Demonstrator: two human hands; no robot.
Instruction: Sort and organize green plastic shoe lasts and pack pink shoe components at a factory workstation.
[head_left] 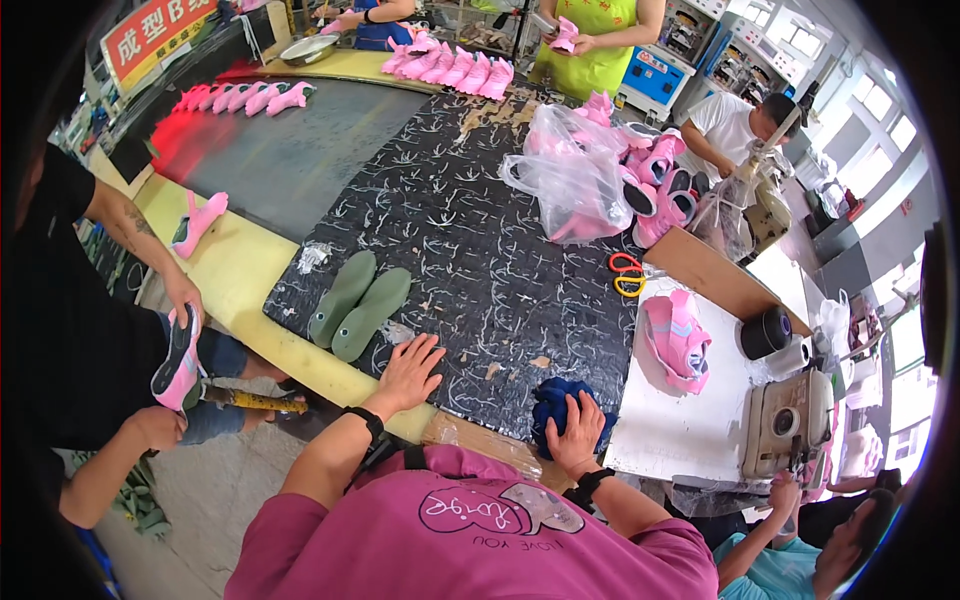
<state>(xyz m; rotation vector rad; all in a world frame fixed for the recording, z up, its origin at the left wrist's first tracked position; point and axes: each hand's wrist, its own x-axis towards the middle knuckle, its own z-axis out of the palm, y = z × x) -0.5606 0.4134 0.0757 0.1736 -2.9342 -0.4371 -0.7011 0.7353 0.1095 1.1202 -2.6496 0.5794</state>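
Observation:
My left hand (408,374) lies flat with fingers spread on the black-patterned tabletop (470,330), near its front edge. Just beyond it rests a pair of olive-green insoles (360,312), side by side, with a crumpled clear scrap at their near end. Farther right, my right hand (577,438) grips a bunched dark blue cloth (560,402) from above, pressing it against the table. The cloth's underside is hidden. Red-and-yellow scissors (627,275) lie beyond the right hand, by a pink shoe upper (679,340) on the white side table (640,430).
A clear plastic bag (565,175) and heaped pink shoes (655,165) occupy the far right. Rows of pink uppers (450,70) line the far side. At left, a co-worker (90,300) holds a pink shoe (180,360). A sewing machine (790,425) stands right.

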